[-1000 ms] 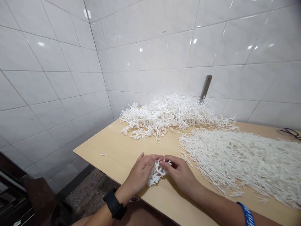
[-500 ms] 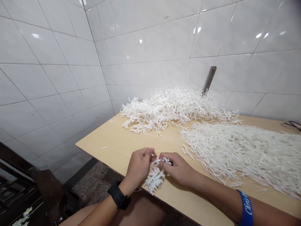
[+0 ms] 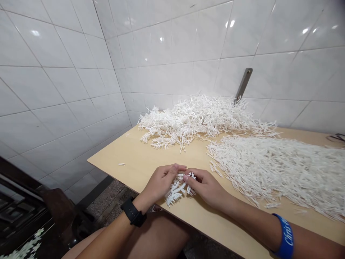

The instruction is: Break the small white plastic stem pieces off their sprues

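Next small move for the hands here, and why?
I'd probably steady the white cluster with the left hand and ease one sprig off with the right. The right fingers look pinched at its upper right, the left hand sits against its left side, and thin sprigs stick out between them. How firmly they're attached, I can't tell.

Reads "Chris" in pale letters on the blue wristband (image 3: 286, 235), at the lower right of the frame. Runs steeply upward along the band, then continues past the "s" into further lettering (curving out of sight, too cut off to make out).
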Demonstrator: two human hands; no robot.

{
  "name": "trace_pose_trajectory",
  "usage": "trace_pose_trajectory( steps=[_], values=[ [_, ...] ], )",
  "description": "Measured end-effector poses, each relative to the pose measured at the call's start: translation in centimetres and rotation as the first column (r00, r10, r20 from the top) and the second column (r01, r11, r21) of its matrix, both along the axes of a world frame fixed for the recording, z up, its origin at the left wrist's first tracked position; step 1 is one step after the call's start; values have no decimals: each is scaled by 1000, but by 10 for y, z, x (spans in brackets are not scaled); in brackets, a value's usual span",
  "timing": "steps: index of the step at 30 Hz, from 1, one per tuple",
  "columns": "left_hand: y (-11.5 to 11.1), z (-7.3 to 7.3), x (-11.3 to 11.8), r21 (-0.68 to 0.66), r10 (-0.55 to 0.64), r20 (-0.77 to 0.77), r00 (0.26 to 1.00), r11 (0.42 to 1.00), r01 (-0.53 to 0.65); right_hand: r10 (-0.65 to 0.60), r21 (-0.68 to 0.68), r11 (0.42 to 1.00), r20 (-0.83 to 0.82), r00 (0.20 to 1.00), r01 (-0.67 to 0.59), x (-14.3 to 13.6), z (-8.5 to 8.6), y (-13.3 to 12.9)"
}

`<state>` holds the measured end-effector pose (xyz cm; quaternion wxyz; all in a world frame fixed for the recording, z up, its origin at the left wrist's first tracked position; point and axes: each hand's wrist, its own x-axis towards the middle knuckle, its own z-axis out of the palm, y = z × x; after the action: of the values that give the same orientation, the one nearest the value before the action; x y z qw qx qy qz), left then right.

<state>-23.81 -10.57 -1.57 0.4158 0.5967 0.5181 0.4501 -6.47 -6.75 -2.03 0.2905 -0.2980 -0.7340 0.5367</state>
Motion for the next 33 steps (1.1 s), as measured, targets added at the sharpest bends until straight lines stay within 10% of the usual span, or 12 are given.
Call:
trace_pose_trajectory(
  steps=[3, 8, 15, 30, 33],
  values=[
    [0, 0, 0, 0, -52, -37, 998, 999, 52, -17, 1, 1000, 19, 1000, 17, 1, 1, -2],
    [5, -4, -3, -61, 198, -39, 980, 978, -200, 86, 123, 987, 138, 987, -103, 3, 2, -7],
    [-1, 5, 1, -4, -33, -77, 997, 999, 32, -125, 42, 991, 15, 992, 124, 2, -3, 3],
    [8, -2, -5, 52, 343, 96, 934, 936, -349, 153, 181, 970, 66, 986, -163, 5, -1, -11],
    [10, -5, -7, 66, 280, 6, 960, 958, -279, 47, 126, 991, 5, 999, -48, 4, -3, -12]
  ],
)
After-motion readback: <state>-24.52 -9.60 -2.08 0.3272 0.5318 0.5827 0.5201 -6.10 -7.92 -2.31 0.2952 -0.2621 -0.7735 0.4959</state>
